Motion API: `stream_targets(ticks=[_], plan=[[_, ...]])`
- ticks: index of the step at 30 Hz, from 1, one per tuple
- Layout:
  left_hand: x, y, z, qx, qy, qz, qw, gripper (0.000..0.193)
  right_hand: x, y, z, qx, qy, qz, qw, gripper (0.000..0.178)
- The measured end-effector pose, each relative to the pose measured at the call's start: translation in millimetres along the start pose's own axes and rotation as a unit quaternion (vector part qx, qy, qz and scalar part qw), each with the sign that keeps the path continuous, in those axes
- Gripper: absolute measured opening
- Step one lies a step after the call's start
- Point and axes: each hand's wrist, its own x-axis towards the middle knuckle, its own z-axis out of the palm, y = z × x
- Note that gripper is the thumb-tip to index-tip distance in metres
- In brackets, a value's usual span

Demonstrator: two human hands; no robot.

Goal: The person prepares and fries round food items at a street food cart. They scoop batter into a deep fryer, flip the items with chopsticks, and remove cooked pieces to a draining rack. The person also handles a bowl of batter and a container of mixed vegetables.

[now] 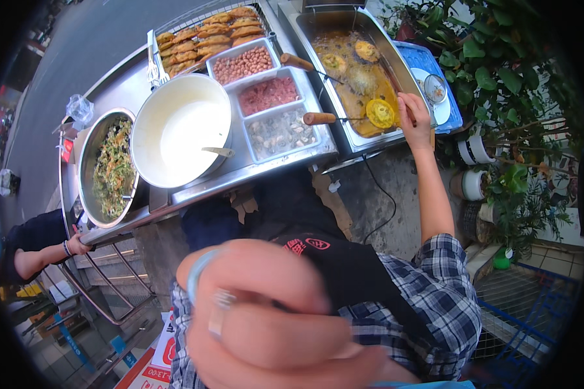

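Hands, two, well apart. Right hand (414, 118): fingers bent at the near right corner of a rectangular steel frying pan (390, 48) of golden-brown oil; whether it grips anything cannot be told. Left hand (266, 311): large and blurred before the torso, fingers curled, with a silvery ring (216, 322) and a pale-blue wristband (200, 275); contents, if any, cannot be told. Round yellow fritter (380, 113), one: in the pan's near end, just beside the right hand, at the end of a thin metal rod with a brown wooden handle (320, 118), which rests across the left rim. Second brown wooden handle (297, 61): farther along the same rim. Further round fritters (366, 51): in the oil, far end. On the silvery metal tabletop (113, 84), left of the pan: elongated golden-brown fritters (211, 42) in a wire-sided tray; reddish-brown peanuts (243, 65), pink minced filling (269, 95) and greyish-white pieces (281, 133) in white rectangular containers; a wide white round bowl (148, 139) with a spoon (218, 152); a round steel bowl (85, 170) of chopped greens.
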Motion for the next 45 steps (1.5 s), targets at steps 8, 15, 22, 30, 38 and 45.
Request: stream_targets(ticks=[8,15,22,30,38,45], plan=[[-68.6,68.6,-72.6,-0.022,-0.029,-0.394,0.918,0.025,27.9,-6.5,20.7,-0.016,0.099,-0.083,0.991,0.016],[-147.4,98.3,-80.4,-0.087,-0.02,-0.628,0.773,0.035,9.1,-66.2,-24.0,0.121,0.043,0.0,0.992,0.016],[-164.8,94.5,-79.7,-0.126,0.023,-0.662,0.739,0.037,16.3,-75.7,-14.2,0.197,-0.005,0.01,0.98,0.015],[-173.6,89.2,-73.8,-0.175,0.025,-0.666,0.724,0.041,12.6,-80.8,5.0,0.208,0.004,0.028,0.978,0.015],[-173.7,85.2,-75.4,-0.181,0.028,-0.7,0.691,0.042,-13.3,-80.7,-47.1,0.08,0.146,-0.004,0.986,0.015],[-124.7,41.7,-65.3,-0.102,-0.165,-0.641,0.742,0.028,-54.3,-69.6,-55.1,0.089,0.172,0.02,0.981,0.023]])
